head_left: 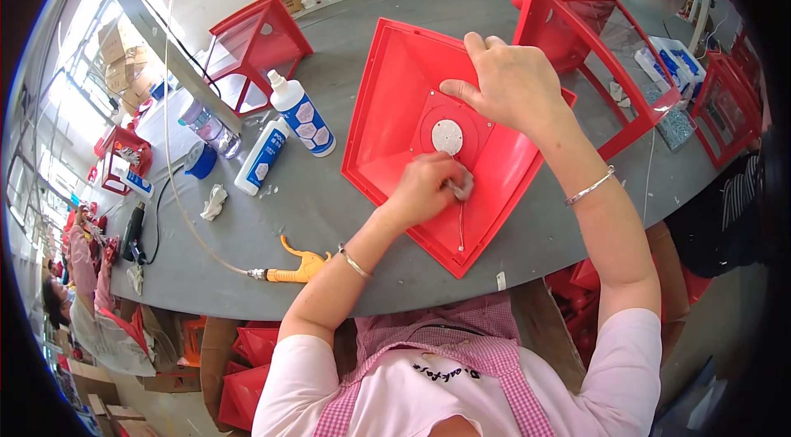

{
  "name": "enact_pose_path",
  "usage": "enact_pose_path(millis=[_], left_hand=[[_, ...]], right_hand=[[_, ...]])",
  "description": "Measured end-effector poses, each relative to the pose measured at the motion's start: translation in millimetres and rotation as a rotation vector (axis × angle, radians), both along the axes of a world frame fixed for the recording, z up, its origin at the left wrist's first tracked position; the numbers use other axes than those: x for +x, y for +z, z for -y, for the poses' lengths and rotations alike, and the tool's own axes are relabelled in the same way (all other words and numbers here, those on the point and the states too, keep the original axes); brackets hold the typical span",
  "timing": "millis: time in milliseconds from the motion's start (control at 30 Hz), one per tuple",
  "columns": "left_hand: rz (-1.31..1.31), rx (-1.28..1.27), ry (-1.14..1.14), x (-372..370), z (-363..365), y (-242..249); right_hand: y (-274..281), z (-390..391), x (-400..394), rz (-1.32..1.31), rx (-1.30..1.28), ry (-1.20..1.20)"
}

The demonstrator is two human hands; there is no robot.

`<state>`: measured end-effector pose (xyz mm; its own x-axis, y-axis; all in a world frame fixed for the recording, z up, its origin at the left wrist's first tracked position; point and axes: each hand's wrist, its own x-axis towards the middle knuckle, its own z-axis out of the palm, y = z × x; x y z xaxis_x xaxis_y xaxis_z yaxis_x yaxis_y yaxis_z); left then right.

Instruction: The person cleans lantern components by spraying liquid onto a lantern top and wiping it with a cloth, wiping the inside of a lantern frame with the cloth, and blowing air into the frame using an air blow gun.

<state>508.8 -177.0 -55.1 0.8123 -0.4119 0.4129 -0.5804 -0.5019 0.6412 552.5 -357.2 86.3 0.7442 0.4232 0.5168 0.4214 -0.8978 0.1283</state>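
A red, square, funnel-like plastic housing [387,99] lies on the grey table, its hollow side facing up. At its centre sits a round white disc [447,137] on a red plate with small screws, and a thin wire with a small connector [461,247] runs down the near wall. My left hand [427,187] is closed round a crumpled white cloth [463,185] and presses it on the inside wall just below the disc. My right hand [515,83] grips the housing's upper right rim, thumb on the inner side; the other fingertips are partly hidden.
To the left stand a white-and-blue bottle [306,120], a second one lying down [264,157], a blue cap-like cup [200,160] and a clear bottle [210,130]. A yellow air gun [301,266] with hose lies near the front edge. Red frames [255,46] stand behind, others right [593,50].
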Motion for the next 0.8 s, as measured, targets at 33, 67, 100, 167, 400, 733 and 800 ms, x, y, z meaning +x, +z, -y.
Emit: enact_pose_path(millis=[33,67,100,167,400,733,800], left_hand=[[-0.140,-0.042,-0.150,-6.4,3.7,7.3],[-0.136,-0.042,-0.163,-10.7,3.9,9.3],[-0.211,-0.252,-0.142,-14.3,2.1,11.6],[-0.291,-0.509,-0.113,-22.1,-3.0,18.6],[-0.199,-0.629,-0.075,-90.3,-59.8,43.1],[-0.336,-0.904,-0.115,-110.9,-61.8,39.6],[-0.361,-0.856,-0.158,-107.1,-48.3,34.6]], right_hand=[[1.7,-0.4,-0.7,0.003,0.015,-0.006],[1.8,-1.1,0.7,0.006,0.015,-0.018],[-0.7,-0.5,4.3,0.029,0.050,-0.008],[-11.3,15.7,7.8,0.071,0.115,-0.021],[-33.4,115.0,-51.1,0.083,0.367,-0.065],[15.7,310.5,-269.3,-0.058,0.324,-0.481],[5.0,345.7,-299.7,-0.063,0.335,-0.589]])
